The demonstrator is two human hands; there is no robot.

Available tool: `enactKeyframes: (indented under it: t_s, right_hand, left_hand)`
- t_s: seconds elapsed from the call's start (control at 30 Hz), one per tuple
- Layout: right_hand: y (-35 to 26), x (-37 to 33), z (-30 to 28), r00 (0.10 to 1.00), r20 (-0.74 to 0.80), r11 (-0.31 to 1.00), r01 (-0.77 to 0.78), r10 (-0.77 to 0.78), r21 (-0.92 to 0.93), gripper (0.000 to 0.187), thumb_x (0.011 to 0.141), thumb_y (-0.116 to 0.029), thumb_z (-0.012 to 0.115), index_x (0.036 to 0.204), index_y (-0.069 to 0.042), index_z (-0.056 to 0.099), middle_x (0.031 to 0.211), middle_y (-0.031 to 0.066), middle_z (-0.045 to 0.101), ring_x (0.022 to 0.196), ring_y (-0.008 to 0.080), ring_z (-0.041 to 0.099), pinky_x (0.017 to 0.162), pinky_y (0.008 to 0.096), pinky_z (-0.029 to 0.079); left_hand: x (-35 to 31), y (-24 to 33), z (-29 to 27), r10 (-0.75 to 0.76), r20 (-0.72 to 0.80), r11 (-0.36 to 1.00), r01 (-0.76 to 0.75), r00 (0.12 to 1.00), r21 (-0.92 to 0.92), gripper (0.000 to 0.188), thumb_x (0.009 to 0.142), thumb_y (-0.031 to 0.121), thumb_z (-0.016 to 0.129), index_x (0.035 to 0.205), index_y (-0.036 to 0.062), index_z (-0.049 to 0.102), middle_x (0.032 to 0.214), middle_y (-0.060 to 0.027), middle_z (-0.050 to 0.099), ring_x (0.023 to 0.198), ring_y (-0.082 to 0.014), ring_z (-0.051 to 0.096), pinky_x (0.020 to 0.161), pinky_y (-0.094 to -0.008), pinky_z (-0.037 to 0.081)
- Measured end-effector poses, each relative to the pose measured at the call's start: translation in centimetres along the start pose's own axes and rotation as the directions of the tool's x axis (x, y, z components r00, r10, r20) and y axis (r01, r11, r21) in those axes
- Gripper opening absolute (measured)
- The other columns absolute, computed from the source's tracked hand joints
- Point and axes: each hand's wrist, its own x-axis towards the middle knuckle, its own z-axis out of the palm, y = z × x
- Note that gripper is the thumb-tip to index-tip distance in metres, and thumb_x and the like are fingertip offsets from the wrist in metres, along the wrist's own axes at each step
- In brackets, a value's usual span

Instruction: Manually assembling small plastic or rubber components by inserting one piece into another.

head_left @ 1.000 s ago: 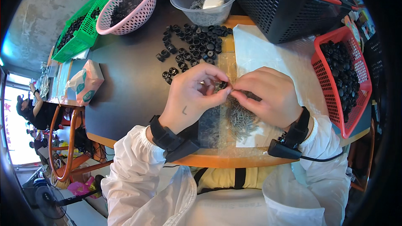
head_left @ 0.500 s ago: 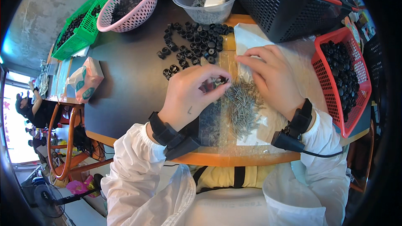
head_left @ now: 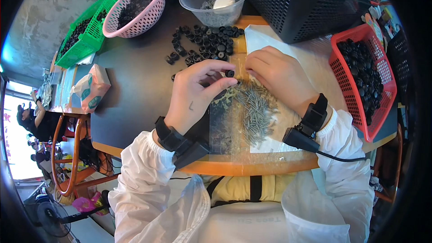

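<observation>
Between the thumb and index finger of my left hand (head_left: 194, 90) sits a small round black cap (head_left: 229, 73), its end turned toward my right hand. My right hand (head_left: 283, 75) is just to its right, fingers bent down and drawn together; whatever is at their tips is hidden. Below both hands lies a heap of thin metal screws (head_left: 255, 114) on a clear plastic sheet. Beyond my left hand, many loose black caps (head_left: 211, 40) are spread on the dark table (head_left: 135, 85), some with their hollow side up.
At the right stands a red basket (head_left: 337, 69) of black round pieces, with a large black crate (head_left: 292, 9) behind it. A clear tub (head_left: 186, 0), a pink basket (head_left: 155, 15) and a green basket (head_left: 92, 40) line the back. A tissue pack (head_left: 101, 81) lies left.
My left hand has shifted slightly left and now shows the black cap at its fingertips. My right hand has moved left toward it, its fingers now curled down. The view has shifted a little.
</observation>
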Motion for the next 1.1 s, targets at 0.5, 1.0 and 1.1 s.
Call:
enactKeyframes:
  t_s: [0.5,1.0,1.1]
  right_hand:
    - [-2.1,-0.5,-0.4,0.987,-0.132,0.9,-0.023,0.09,0.436,0.014,0.074,-0.004,0.071,0.087,-0.005,0.068,0.083,0.0078,0.068,0.077,0.0232,0.066,0.068,0.0316,0.051]
    - [-3.5,-0.4,-1.9,0.96,-0.278,0.916,0.092,0.023,0.391,0.033,0.067,-0.007,0.079,0.099,-0.008,0.07,0.093,0.0073,0.067,0.084,0.0233,0.064,0.072,0.032,0.052]
    - [-3.5,-0.5,-1.7,0.966,-0.241,0.858,0.044,0.094,0.512,0.028,0.071,-0.004,0.077,0.098,-0.007,0.071,0.098,0.0076,0.068,0.089,0.0214,0.065,0.077,0.0313,0.053]
  left_hand:
    - [-0.6,-0.4,0.3,-0.019,0.023,0.999,0.02,1.0,-0.041,0.025,0.072,0.009,0.08,0.091,-0.0002,0.067,0.073,-0.0031,0.065,0.063,-0.0065,0.058,0.057,-0.0216,0.046]
    - [-0.9,-0.3,0.0,-0.012,0.226,0.927,0.095,0.974,-0.362,0.014,0.083,0.013,0.071,0.091,0.0014,0.071,0.089,-0.0036,0.059,0.081,-0.0113,0.053,0.071,-0.0235,0.042]
    - [-0.6,-0.3,-0.6,0.179,0.076,0.983,-0.176,0.981,-0.042,0.016,0.08,0.015,0.073,0.093,0.0047,0.07,0.087,-0.0053,0.058,0.082,-0.0187,0.054,0.074,-0.0282,0.043]
